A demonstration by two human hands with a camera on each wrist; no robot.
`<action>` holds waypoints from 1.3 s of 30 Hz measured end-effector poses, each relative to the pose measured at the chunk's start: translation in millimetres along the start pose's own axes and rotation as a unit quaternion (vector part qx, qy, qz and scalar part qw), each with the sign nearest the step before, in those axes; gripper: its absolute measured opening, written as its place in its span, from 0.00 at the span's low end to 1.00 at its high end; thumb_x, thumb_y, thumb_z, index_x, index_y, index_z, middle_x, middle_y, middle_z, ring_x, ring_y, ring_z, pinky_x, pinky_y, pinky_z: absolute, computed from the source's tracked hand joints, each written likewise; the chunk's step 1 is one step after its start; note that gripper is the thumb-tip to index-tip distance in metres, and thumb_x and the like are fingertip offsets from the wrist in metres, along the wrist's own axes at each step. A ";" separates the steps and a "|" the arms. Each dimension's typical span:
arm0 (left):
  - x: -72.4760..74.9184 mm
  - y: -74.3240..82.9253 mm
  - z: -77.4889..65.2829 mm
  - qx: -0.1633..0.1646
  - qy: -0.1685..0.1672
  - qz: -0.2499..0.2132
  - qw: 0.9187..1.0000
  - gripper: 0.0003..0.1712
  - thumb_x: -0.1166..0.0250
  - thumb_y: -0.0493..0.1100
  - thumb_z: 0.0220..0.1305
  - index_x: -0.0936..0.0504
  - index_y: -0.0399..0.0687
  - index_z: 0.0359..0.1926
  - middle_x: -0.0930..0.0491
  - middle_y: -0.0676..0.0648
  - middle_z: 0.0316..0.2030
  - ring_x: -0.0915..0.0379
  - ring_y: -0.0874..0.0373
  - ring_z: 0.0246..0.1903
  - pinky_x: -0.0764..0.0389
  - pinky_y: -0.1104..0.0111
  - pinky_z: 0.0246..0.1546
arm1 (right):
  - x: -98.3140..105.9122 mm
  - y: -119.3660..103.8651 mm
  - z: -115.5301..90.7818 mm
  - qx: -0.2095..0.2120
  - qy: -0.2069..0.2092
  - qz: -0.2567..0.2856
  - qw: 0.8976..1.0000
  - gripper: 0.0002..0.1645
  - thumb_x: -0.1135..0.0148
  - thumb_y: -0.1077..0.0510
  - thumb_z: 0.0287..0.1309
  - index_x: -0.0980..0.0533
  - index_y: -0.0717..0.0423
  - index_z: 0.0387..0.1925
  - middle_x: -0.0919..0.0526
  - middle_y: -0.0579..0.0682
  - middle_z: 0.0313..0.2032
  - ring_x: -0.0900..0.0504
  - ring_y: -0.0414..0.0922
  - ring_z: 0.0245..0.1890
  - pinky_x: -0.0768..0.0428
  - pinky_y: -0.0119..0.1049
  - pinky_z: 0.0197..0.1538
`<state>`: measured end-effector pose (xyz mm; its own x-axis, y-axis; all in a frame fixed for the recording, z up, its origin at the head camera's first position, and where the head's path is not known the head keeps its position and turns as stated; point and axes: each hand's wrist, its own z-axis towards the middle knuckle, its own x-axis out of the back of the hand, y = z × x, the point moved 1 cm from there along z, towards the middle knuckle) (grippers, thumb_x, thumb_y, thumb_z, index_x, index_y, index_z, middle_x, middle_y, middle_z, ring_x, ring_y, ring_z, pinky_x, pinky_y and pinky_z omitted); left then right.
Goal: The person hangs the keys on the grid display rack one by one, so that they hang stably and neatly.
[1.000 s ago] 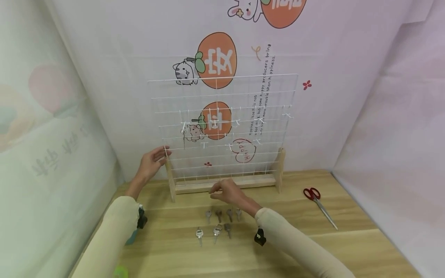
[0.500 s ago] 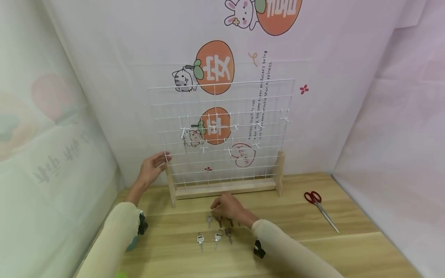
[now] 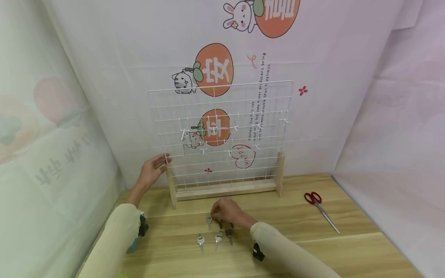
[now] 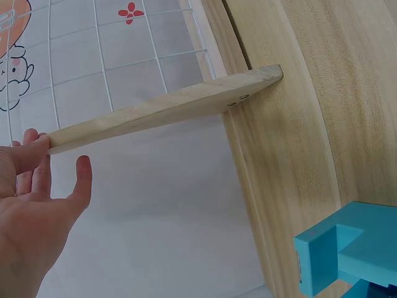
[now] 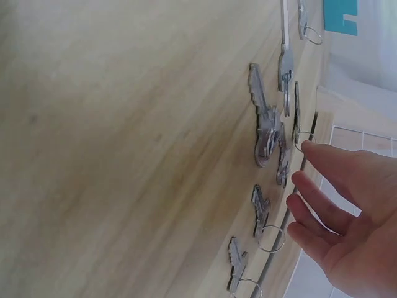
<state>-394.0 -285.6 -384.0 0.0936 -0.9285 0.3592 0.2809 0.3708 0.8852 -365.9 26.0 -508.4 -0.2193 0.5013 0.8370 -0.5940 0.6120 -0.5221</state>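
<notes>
My left hand holds the upper end of the left wooden post of a white wire grid rack; the thumb stands away from the wood in the left wrist view. The right hand reaches down over several keys on the table. In the right wrist view its thumb tip is at the split ring of one key, the other fingers spread below and the index finger hidden. A silver key lies just left of the hand, with more keys in a nearer row. Some are partly covered.
White hooks sit across the grid, and something thin hangs at the left one. Red-handled scissors lie on the wooden table at the right. A teal block stands near the left forearm. Printed white cloth encloses the space.
The right hand has come down and nearer from in front of the rack's base to the far row of keys. The left hand keeps its place; the view has shifted slightly.
</notes>
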 end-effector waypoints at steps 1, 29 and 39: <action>0.0 0.2 -0.8 0.000 -0.001 -0.001 1.000 0.31 0.41 0.22 0.69 0.31 0.32 0.72 0.24 0.30 0.64 0.30 0.36 0.68 0.22 0.62 0.64 | 0.3 -0.7 -0.2 0.000 0.001 0.001 1.000 0.02 0.26 0.60 0.62 0.11 0.54 0.36 0.09 0.43 0.34 0.19 0.29 0.28 0.18 0.23 0.34; 2.4 2.0 -2.9 -0.015 -0.001 -0.004 1.000 0.30 0.40 0.22 0.69 0.30 0.29 0.71 0.23 0.29 0.63 0.29 0.35 0.67 0.19 0.71 0.59 | 88.2 -30.4 13.0 0.062 0.111 0.041 0.991 0.03 0.32 0.59 0.69 0.16 0.55 0.41 0.10 0.49 0.37 0.12 0.41 0.37 0.12 0.33 0.40; 2.7 0.6 -1.9 -0.004 -0.006 -0.005 1.000 0.30 0.41 0.22 0.70 0.31 0.31 0.72 0.24 0.30 0.64 0.30 0.37 0.68 0.21 0.63 0.64 | 141.1 -54.8 19.4 0.108 0.179 0.061 0.976 0.03 0.31 0.63 0.67 0.16 0.58 0.41 0.10 0.51 0.37 0.11 0.43 0.36 0.10 0.35 0.48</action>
<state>-391.8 -287.9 -383.0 0.0792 -0.9317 0.3545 0.2901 0.3617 0.8860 -379.4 51.3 -358.5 -0.0377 0.7677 0.6397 -0.7384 0.4099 -0.5355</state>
